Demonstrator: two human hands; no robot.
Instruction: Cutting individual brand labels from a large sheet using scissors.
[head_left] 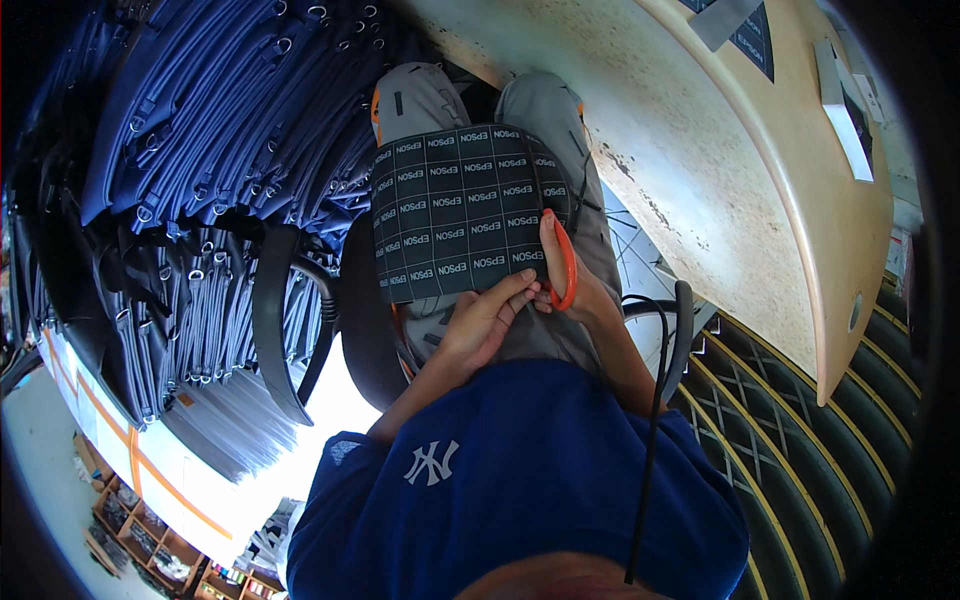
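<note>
A black sheet of material point(450, 215), printed with rows of white labels in a grid, lies across my lap. My left hand point(490, 315) pinches its near edge close to the right corner, thumb on top. Right beside it, my right hand point(565, 280) has its fingers curled at the same corner, with the thumb pointing up along the sheet's right side. An orange scissors handle point(567, 265) loops round in that hand; the blades are hidden. The fingertips of both hands nearly meet.
Stacks of dark blue straps with metal rings point(230, 110) hang at the left, above grey ones point(210, 310). Chair armrests point(285, 325) flank me. A worn cream tabletop point(700, 150) curves along the right, bearing a white box point(845, 110). Black-and-yellow rolls or panels point(790, 430) lie below it.
</note>
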